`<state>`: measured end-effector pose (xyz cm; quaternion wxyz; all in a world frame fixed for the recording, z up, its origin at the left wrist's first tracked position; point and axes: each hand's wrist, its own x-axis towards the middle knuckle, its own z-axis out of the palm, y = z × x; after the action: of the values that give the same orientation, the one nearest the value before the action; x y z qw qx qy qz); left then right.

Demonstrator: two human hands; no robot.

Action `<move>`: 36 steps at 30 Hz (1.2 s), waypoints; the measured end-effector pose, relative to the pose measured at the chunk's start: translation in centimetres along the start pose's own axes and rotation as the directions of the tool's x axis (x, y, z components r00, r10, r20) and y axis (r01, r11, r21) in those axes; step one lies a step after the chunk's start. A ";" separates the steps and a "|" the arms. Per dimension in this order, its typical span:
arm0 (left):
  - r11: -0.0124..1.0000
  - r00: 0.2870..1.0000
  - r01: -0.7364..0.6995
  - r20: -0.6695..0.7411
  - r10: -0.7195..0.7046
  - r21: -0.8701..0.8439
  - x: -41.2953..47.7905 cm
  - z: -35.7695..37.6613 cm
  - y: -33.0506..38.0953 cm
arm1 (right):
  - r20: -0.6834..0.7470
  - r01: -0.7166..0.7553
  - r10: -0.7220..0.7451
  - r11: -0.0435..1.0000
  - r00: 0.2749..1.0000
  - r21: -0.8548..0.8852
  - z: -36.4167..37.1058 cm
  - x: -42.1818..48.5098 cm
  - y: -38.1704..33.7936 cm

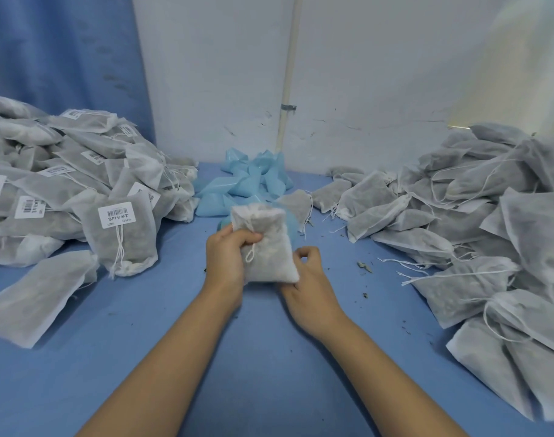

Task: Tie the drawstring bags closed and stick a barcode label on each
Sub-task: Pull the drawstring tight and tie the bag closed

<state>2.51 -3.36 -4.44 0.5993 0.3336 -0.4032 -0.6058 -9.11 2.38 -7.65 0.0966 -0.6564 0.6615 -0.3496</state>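
Holding drawstring bag (272, 244) | left hand (226, 260) grip: grasping bag | right hand (313, 282) grip: cannot tell

Worktop (174, 357) is showing plain mid-blue. Bag piles (458, 288) are reading grey-white, cords (120, 244) white. Labels (116, 215) are showing white with black barcode stripes. Plastic scraps (247, 184) are showing pale sky-blue; curtain (64, 58) blue.

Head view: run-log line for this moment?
left hand: grips held bag near top | right hand: at its lower edge, grip unclear | label: none visible | labelled pile left, unlabelled pile right
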 end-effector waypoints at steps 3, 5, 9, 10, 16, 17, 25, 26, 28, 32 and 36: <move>0.991 0.999 -0.020 0.027 0.016 0.133 -0.2 -0.4 -0.2 | -0.058 -0.015 0.017 0.999 0.998 0.037 0.1 0.1 0.2; 0.977 0.995 -0.035 0.098 0.015 0.209 -0.1 -0.9 -0.2 | -0.156 -0.053 0.068 0.994 0.985 0.096 0.0 0.2 0.5; 0.884 0.970 -0.150 0.238 0.046 0.443 0.0 -1.8 -0.8 | -0.289 -0.115 0.149 0.984 0.946 0.133 -1.0 0.4 1.8; 0.849 0.966 -0.183 0.250 0.062 0.496 0.0 -2.0 -1.0 | -0.310 -0.132 0.169 0.982 0.936 0.135 -1.3 0.5 2.0; 0.750 0.912 -0.342 0.392 0.120 0.566 -0.3 -1.8 -1.7 | -0.337 -0.116 0.203 0.958 0.919 0.261 -1.5 0.4 2.1; 0.748 0.904 -0.351 0.413 0.113 0.564 -0.3 -1.8 -1.9 | -0.332 -0.107 0.199 0.955 0.922 0.277 -1.4 0.3 2.1; 0.867 0.897 -0.223 0.443 0.003 0.446 -0.2 -1.7 -1.7 | -0.149 -0.073 0.162 0.876 0.975 0.477 -1.4 -0.1 1.4; 0.872 0.891 -0.223 0.453 0.002 0.435 -0.3 -1.6 -1.7 | -0.152 -0.081 0.172 0.876 0.973 0.476 -1.4 0.0 1.4; 0.874 0.879 -0.239 0.476 0.010 0.423 -0.5 -1.3 -1.7 | -0.157 -0.090 0.192 0.862 0.969 0.499 -1.6 0.0 1.2; 0.878 0.866 -0.245 0.500 0.008 0.411 -0.6 -1.2 -1.9 | -0.174 -0.069 0.211 0.803 0.962 0.592 -1.9 -0.1 1.2; 0.875 0.871 -0.255 0.490 0.023 0.412 -0.5 -1.2 -2.1 | -0.231 -0.075 0.258 0.803 0.938 0.592 -1.8 0.2 1.3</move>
<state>2.69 -3.10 -6.86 0.4294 0.2790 -0.6927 -0.5079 -11.22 2.68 -7.08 0.2191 -0.4743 0.5875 -0.6180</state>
